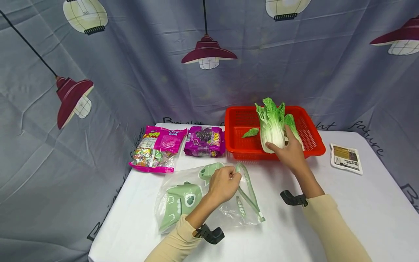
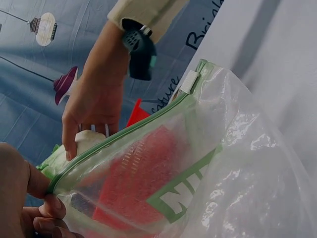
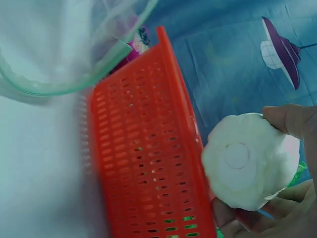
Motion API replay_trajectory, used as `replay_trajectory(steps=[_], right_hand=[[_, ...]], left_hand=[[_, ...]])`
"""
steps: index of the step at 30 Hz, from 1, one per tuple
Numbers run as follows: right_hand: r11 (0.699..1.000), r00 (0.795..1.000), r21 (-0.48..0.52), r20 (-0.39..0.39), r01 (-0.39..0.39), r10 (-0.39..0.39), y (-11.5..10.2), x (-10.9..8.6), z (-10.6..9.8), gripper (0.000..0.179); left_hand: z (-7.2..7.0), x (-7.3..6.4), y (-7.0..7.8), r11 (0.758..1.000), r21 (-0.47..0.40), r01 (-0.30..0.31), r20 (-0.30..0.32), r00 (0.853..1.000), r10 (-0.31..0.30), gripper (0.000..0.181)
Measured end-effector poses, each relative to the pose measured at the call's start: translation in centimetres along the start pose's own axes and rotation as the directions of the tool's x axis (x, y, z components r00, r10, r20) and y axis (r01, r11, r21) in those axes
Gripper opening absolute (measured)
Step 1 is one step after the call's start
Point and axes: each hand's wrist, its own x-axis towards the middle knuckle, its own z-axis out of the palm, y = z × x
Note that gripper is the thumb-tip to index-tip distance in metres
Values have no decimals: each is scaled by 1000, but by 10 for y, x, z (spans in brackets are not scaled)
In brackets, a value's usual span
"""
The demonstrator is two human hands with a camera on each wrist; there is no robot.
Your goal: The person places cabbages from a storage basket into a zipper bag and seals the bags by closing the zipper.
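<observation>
My right hand (image 1: 289,151) grips a napa cabbage (image 1: 271,127) near its base, over the front of the red basket (image 1: 230,136). In the right wrist view the cabbage's round white base (image 3: 242,158) faces the camera, thumb on one side and fingers on the other. My left hand (image 1: 225,183) pinches the green zip edge of a clear zip bag (image 1: 212,214) with green cartoon prints. The bag's mouth is spread, its white slider (image 2: 189,82) at the far end of the zip. Behind the right hand, more cabbage leaf (image 1: 290,122) shows in the basket, partly hidden.
A loose green leaf (image 1: 251,132) lies in the basket. Left of it are a purple grape-print pack (image 1: 204,142) and a pink bag of wrapped candies (image 1: 158,149). A flat white-edged packet (image 1: 346,159) lies at the right. A grey printed curtain (image 1: 157,83) hangs behind the table.
</observation>
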Motion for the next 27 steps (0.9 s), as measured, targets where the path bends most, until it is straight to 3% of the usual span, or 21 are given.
replay_trajectory(steps=[9,15,27], right_hand=[[998,998,33,-53,44,-43,4,-14,3,93],[999,998,40,-60,32,-30,2,-25,4,94],[987,999,157,25,24,-28,1,-44,15,106]], left_hand=[[0,2,0,1000,-8,-6,-1,1000,6,24],[0,2,-2,1000,-20,-6,-4,1000,6,24],[0,2,-3,1000,-22,-21,-7,1000,21,24]])
